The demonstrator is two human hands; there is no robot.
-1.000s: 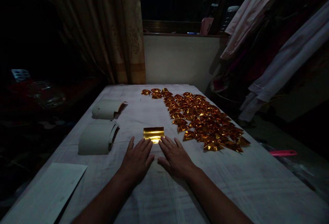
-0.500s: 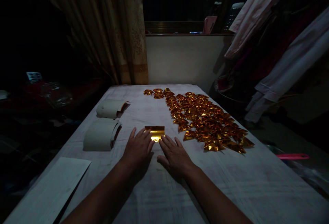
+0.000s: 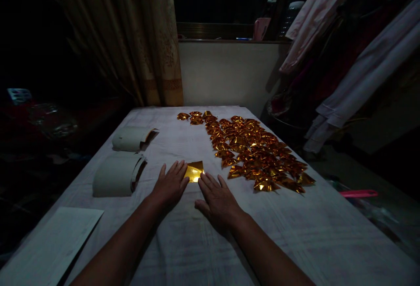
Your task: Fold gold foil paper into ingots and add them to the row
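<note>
A small sheet of gold foil paper point(image 3: 194, 171) lies on the cloth-covered table point(image 3: 183, 251) in front of me. My left hand point(image 3: 170, 184) rests palm down at its left edge, fingers stretched out over that side. Fingertips of my right hand point(image 3: 216, 198) touch the sheet's lower right corner, with the thumb held apart. Neither hand grips the sheet; both lie flat. To the right spreads a large group of folded gold foil pieces point(image 3: 259, 152), several of them overlapping.
Two curled grey card pieces point(image 3: 113, 176) stand left of my hands, one behind the other. Nearer me lies a flat pale board point(image 3: 55, 242). A curtain point(image 3: 157, 58) hangs behind, clothes point(image 3: 357, 67) hang at the right, and a pink cup point(image 3: 261, 29) stands on the sill.
The gold sheet, curved before with a dark upper band, now looks flatter and slightly turned. Both hands stay spread at its sides. The whole view has shifted a little.
</note>
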